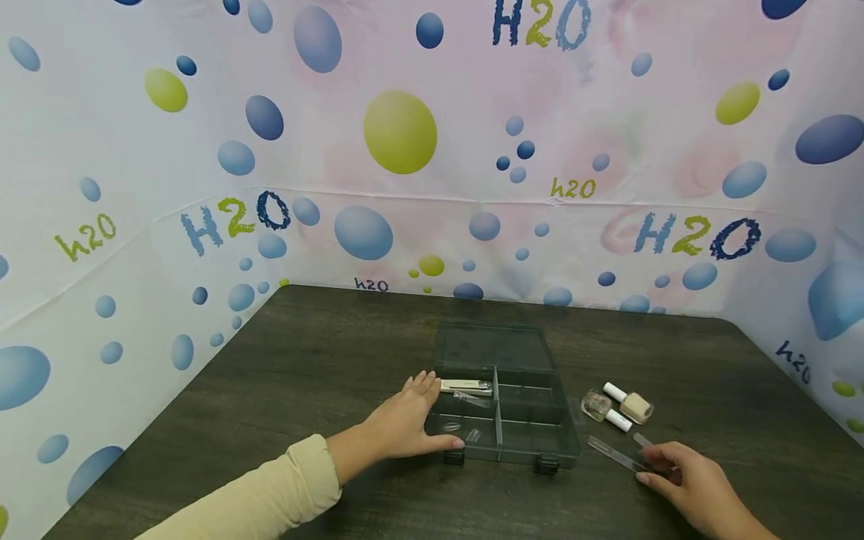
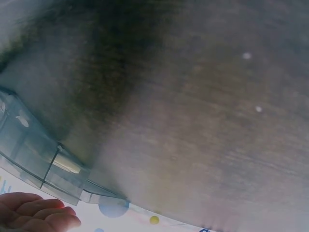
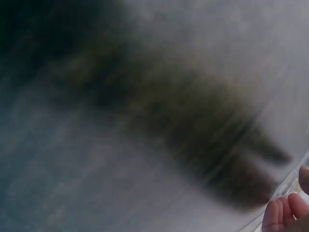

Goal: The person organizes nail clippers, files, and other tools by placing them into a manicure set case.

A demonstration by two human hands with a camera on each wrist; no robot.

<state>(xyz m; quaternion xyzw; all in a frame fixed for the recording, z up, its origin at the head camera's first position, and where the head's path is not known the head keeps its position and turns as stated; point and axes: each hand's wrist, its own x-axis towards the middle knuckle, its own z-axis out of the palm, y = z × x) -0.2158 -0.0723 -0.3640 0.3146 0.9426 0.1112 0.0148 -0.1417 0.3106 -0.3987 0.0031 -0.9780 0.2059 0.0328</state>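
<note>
A grey see-through divided box (image 1: 536, 454) stands on the table with its lid (image 1: 493, 346) raised. My left hand (image 1: 408, 420) rests at its left side, fingers stretched along the wall, thumb by the front latch (image 1: 454, 456). Inside, a cream nail clipper (image 1: 466, 386) lies in the back left compartment beside a slim clear piece (image 1: 472, 400). The front left compartment holds small clear nail tips (image 1: 474, 435). Right of the box, my right hand (image 1: 688, 480) has thumb and fingertips around the near end of a slim clear strip (image 1: 610, 452); a second clear strip (image 1: 641, 440) runs under the index finger.
Two small nail polish bottles with white caps, one with a glittery look (image 1: 597, 406) and one cream (image 1: 637, 408), lie between the box and my right hand. The dark wooden table (image 1: 351, 330) is enclosed by a backdrop (image 1: 405, 195) printed with bubbles.
</note>
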